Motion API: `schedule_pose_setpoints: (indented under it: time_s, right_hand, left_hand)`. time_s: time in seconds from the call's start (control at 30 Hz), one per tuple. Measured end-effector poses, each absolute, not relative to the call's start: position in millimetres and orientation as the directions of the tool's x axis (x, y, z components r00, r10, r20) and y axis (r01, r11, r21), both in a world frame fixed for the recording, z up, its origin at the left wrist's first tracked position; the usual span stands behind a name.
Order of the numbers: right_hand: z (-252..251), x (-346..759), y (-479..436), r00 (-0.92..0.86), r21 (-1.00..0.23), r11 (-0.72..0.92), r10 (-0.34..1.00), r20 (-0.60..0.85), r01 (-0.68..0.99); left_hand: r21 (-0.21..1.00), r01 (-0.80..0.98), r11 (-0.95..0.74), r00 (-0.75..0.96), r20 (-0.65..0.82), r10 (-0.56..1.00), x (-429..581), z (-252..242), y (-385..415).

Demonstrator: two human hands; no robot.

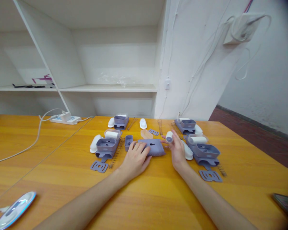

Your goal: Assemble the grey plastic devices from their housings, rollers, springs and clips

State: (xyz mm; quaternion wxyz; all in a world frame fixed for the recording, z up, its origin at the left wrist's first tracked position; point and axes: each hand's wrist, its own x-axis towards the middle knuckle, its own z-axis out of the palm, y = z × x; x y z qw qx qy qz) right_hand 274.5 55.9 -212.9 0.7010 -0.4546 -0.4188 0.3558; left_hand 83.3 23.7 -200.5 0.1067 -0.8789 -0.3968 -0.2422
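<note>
My left hand [136,157] lies flat on the table, its fingers spread over the left end of a lavender plastic housing [155,147] that has a small dark slot on top. My right hand [176,150] is closed around a short white roller [169,136], held upright just to the right of that housing. A small lavender cup-shaped part [129,141] sits just beyond my left fingertips. A pale oval piece [146,134] lies behind the housing.
Lavender trays, white rollers, flat slotted plates [99,166] and metal springs [160,126] lie grouped left, behind and right on the wooden table [144,198]. A power strip [64,119] with cable sits at back left, a shiny disc [14,210] at front left, white shelves behind.
</note>
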Motion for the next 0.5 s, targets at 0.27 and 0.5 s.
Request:
schedule_pose_setpoints:
  time_s: [0.27, 0.5]
  right_hand:
    - [-215, 274, 54, 0.357, -0.953, 0.222, 0.924, 0.137, -0.207]
    - [-221, 272, 55, 0.276, -0.966, 0.251, 0.934, 0.226, -0.060]
  left_hand:
    - [-0.008, 0.782, -0.623, 0.533, 0.525, 0.663, 83, -209, 27]
    - [-0.003, 0.784, -0.620, 0.525, 0.535, 0.662, 83, -211, 30]
